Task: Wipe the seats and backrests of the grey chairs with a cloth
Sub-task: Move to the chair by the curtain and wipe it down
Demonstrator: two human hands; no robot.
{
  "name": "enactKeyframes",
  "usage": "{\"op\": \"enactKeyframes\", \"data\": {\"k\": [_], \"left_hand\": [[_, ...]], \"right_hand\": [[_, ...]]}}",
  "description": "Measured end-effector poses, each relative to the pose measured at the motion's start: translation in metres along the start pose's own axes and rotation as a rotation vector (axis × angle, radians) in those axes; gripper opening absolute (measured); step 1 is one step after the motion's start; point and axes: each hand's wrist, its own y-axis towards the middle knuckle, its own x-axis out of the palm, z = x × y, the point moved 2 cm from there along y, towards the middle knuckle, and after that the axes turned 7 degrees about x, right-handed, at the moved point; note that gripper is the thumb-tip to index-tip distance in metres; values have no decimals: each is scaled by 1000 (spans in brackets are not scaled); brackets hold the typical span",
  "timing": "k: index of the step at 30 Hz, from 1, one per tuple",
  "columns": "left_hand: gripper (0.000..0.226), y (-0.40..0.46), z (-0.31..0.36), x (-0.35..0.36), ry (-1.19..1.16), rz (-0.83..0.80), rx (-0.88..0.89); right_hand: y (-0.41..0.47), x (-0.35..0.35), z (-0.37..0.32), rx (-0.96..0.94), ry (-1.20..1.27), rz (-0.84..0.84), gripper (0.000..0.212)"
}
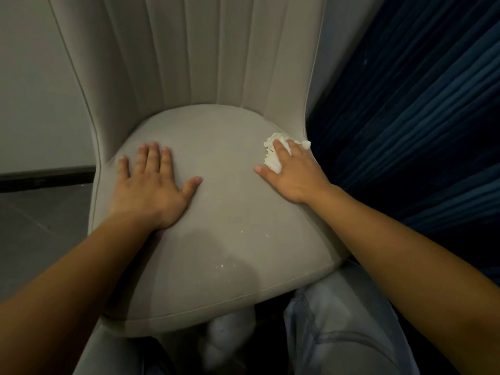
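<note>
- Grey fabric seat (216, 212) is mid-wipe, I'd say: white crumbs (230, 255) still sit near the front edge.
- Right hand (292, 171) presses the white cloth (273, 158) flat at the seat's back right corner, fingers straight over it.
- Left hand (151, 185) lies spread flat on the seat, holding nothing.
- Ribbed backrest (189, 55) looks untouched, so probably still to do.

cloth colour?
White cloth, under the right hand on the seat; head view.
</note>
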Motion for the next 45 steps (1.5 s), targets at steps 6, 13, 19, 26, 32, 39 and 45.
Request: {"op": "enactKeyframes", "data": {"k": [6,13,19,26,32,39,45], "left_hand": [[100,1,1,1,-1,15,4],[95,5,-3,3,-26,20,41],[87,12,-10,3,-25,-44,107],[76,13,-19,-3,4,-115,263],[59,34,-71,-35,73,10,272],[52,18,-70,-51,273,609,530],[84,73,-180,-80,-10,563,-442]], "right_hand": [[69,-9,-36,-64,19,-86,98],[88,-11,-53,-220,34,-113,76],[-23,-1,-43,-473,-58,-152,88],[-170,13,-66,-686,-103,-176,94],[-201,29,-93,-720,-119,-76,80],[-111,10,-24,-188,-162,-51,92],[-44,15,-54,-23,9,-95,105]]}}
